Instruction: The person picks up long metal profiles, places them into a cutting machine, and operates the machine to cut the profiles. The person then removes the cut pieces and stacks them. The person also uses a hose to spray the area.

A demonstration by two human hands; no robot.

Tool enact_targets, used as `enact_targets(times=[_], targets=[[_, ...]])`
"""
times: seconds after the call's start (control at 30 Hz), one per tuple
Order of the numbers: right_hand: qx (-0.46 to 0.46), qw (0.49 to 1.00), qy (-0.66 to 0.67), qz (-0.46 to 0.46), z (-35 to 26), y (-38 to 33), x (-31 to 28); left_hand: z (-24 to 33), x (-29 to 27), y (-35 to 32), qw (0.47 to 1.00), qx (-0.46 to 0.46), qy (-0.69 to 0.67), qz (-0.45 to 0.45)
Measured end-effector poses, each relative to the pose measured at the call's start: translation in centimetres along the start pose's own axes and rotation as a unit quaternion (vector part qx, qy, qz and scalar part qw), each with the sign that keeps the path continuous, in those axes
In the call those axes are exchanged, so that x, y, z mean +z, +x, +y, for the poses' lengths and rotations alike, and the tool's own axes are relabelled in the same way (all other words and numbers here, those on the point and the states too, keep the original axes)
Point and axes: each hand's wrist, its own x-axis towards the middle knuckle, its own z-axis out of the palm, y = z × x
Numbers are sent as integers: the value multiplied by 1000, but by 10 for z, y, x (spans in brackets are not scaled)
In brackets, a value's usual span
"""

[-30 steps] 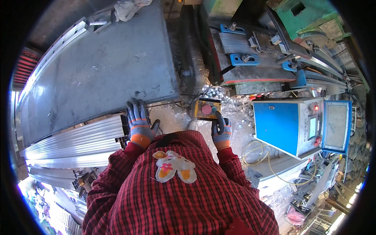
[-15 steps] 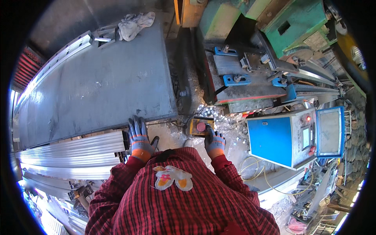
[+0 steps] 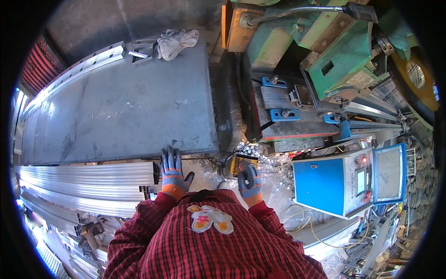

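My left hand (image 3: 173,173), in a grey and orange work glove with dark fingertips, is open. Its fingertips rest at the near edge of a large grey metal table (image 3: 134,111), thumb spread to the side. In a matching glove, my right hand (image 3: 250,184) reaches over a yellow control box (image 3: 236,163), fingers pointing forward and down. They cover most of the box's top, and a bit of its red button (image 3: 240,166) shows beside them. Nothing is seen gripped in that hand; whether it presses the button I cannot tell.
Long silvery metal profiles (image 3: 88,186) are stacked at the left below the table. A green press (image 3: 332,69) with blue clamps (image 3: 284,115) stands at the far right. Nearer is a blue and white control cabinet (image 3: 320,181). A rag (image 3: 176,44) and metal rail (image 3: 79,74) lie on the table.
My right hand has moved from the box's right side to over its top, hiding most of the red button. My left hand stays at the table edge. The whole view has shifted slightly.
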Motion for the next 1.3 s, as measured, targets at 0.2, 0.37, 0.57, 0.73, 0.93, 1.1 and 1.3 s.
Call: enact_targets(times=[0.2,0.37,0.57,0.73,0.93,1.1,1.3], targets=[[-55,995,39,-80,-19,-10,31,0,-1,0,1000,5,-8,-1],[-81,994,49,-56,-22,-3,34,-7,8,-1,1000,14,-2,19],[-87,993,54,-53,-21,-4,37,-7,10,0,1000,16,4,13],[-57,993,66,-77,-22,-4,36,-5,7,0,1000,3,9,-4],[-68,992,69,-75,-24,-2,36,-4,5,-1,1000,11,10,1],[-78,992,65,-74,-18,-3,37,-6,9,0,1000,17,7,20],[-56,994,56,-79,-13,-9,37,-6,10,-1,1000,16,6,19]])
